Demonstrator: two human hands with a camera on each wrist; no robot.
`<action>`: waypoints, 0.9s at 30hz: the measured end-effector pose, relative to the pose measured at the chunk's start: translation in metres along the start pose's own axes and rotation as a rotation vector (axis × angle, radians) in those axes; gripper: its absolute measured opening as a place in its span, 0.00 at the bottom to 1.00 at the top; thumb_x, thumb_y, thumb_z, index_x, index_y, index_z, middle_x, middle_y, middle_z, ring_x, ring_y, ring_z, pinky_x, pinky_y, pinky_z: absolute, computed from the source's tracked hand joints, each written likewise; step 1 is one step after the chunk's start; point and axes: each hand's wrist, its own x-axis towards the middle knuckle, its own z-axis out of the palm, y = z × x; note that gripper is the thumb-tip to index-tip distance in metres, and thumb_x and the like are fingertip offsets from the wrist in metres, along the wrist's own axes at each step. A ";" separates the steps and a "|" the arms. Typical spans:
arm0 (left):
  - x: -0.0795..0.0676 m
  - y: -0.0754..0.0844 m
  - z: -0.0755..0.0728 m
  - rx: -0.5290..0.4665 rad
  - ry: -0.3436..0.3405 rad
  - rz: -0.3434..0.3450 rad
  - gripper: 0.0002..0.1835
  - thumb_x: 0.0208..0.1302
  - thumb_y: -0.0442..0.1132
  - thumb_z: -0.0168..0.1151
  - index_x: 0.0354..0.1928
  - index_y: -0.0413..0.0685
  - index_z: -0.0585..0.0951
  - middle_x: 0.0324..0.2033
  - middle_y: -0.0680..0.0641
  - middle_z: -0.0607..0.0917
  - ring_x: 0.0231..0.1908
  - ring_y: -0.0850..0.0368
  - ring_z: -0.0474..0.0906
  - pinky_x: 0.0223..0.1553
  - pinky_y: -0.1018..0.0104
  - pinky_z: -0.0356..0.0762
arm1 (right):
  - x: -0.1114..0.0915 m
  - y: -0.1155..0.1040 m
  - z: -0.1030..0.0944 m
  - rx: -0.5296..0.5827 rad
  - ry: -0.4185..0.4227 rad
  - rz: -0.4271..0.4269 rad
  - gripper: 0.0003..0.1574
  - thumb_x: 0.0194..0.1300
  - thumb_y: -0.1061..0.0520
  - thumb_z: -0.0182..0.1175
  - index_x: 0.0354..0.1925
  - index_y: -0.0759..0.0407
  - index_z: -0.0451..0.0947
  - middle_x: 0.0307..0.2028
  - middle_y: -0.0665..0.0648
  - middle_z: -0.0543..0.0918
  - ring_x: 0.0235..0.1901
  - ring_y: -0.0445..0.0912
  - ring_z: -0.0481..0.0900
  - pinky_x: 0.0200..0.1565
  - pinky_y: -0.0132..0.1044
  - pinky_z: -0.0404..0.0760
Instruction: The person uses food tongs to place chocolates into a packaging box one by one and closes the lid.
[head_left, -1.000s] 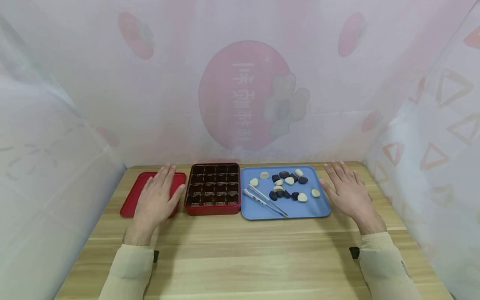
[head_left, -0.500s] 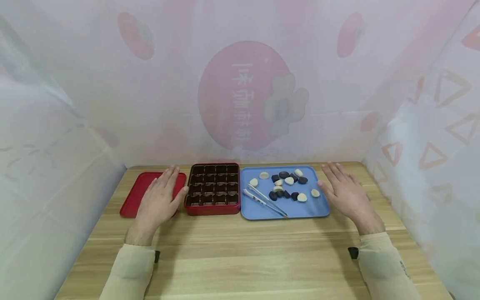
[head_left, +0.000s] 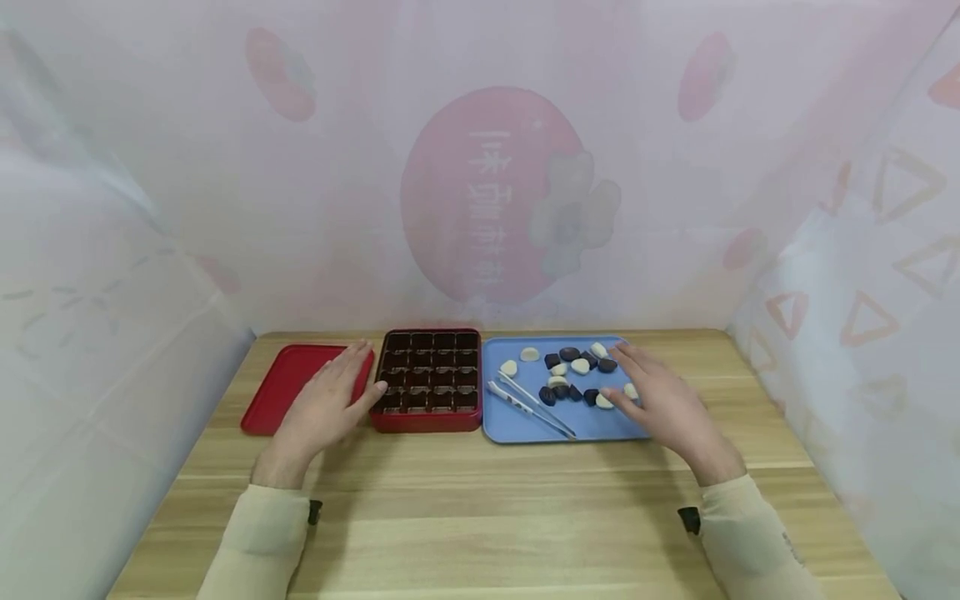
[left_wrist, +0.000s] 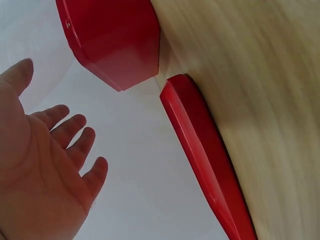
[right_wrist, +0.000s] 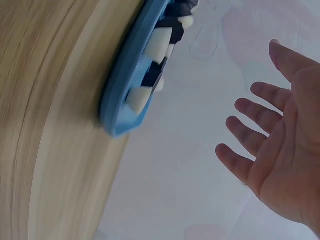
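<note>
My left hand (head_left: 322, 412) hovers with straight fingers over the right part of a red lid (head_left: 281, 387), its thumb reaching the near left corner of a red box (head_left: 427, 422). The box has a dark divided insert (head_left: 429, 369) with bare compartments. My right hand (head_left: 671, 408), fingers extended, is above the right side of a blue tray (head_left: 517, 429) and holds nothing. Dark pieces (head_left: 569, 354) and cream pieces (head_left: 580, 366), chocolate-like, lie scattered on the tray. White-handled tweezers (head_left: 525, 402) rest at its left. Both wrist views show the left palm (left_wrist: 40, 175) and right palm (right_wrist: 290, 160) raised off the table.
The wooden table (head_left: 480, 517) stretches toward me in front of the box and tray. A pale printed curtain (head_left: 337, 208) hangs behind the table and along both sides. The red box and the blue tray stand side by side, nearly touching.
My right hand has moved left, from beside the tray to over its right side. My left hand has shifted slightly right toward the box. The box, lid and pieces stay put.
</note>
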 end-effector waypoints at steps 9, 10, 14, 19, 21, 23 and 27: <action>0.019 -0.003 0.012 -0.297 -0.071 -0.117 0.42 0.96 0.52 0.55 0.94 0.32 0.55 0.91 0.23 0.62 0.90 0.22 0.59 0.89 0.24 0.61 | 0.005 -0.036 0.019 0.094 -0.039 -0.071 0.44 0.89 0.46 0.69 0.89 0.63 0.69 0.88 0.70 0.73 0.84 0.72 0.74 0.79 0.72 0.79; 0.022 -0.004 0.015 -0.319 -0.070 -0.129 0.41 0.96 0.50 0.55 0.94 0.31 0.56 0.90 0.23 0.63 0.89 0.21 0.61 0.88 0.24 0.63 | 0.006 -0.040 0.022 0.102 -0.044 -0.078 0.44 0.89 0.46 0.69 0.89 0.63 0.69 0.87 0.70 0.74 0.84 0.72 0.75 0.80 0.71 0.79; 0.029 -0.007 0.024 -0.355 -0.069 -0.160 0.37 0.96 0.44 0.53 0.92 0.28 0.58 0.86 0.21 0.70 0.85 0.22 0.70 0.84 0.26 0.72 | 0.012 -0.057 0.036 0.133 -0.084 -0.070 0.41 0.88 0.47 0.71 0.86 0.62 0.74 0.84 0.69 0.78 0.82 0.69 0.78 0.80 0.68 0.80; 0.031 -0.007 0.028 -0.346 -0.079 -0.188 0.36 0.95 0.40 0.50 0.92 0.28 0.57 0.85 0.22 0.72 0.84 0.23 0.72 0.84 0.26 0.71 | 0.019 -0.073 0.052 0.158 -0.134 -0.011 0.38 0.84 0.49 0.75 0.81 0.64 0.80 0.81 0.71 0.81 0.80 0.68 0.81 0.78 0.65 0.84; 0.031 -0.005 0.027 -0.347 -0.087 -0.197 0.36 0.95 0.40 0.50 0.93 0.28 0.56 0.86 0.22 0.70 0.85 0.23 0.70 0.85 0.26 0.69 | 0.020 -0.078 0.057 0.156 -0.144 0.011 0.36 0.82 0.51 0.78 0.78 0.66 0.82 0.77 0.70 0.84 0.75 0.66 0.86 0.74 0.62 0.88; 0.030 -0.003 0.026 -0.344 -0.101 -0.203 0.36 0.96 0.40 0.49 0.93 0.28 0.55 0.87 0.22 0.68 0.86 0.22 0.67 0.86 0.25 0.68 | 0.022 -0.081 0.061 0.141 -0.146 0.027 0.33 0.80 0.53 0.79 0.73 0.67 0.85 0.71 0.68 0.88 0.67 0.61 0.90 0.68 0.58 0.92; 0.030 0.000 0.024 -0.349 -0.130 -0.215 0.36 0.97 0.41 0.46 0.94 0.30 0.52 0.90 0.23 0.63 0.89 0.23 0.61 0.88 0.25 0.63 | 0.024 -0.084 0.065 0.084 -0.154 0.056 0.25 0.77 0.56 0.81 0.65 0.66 0.89 0.57 0.61 0.93 0.50 0.50 0.90 0.54 0.50 0.93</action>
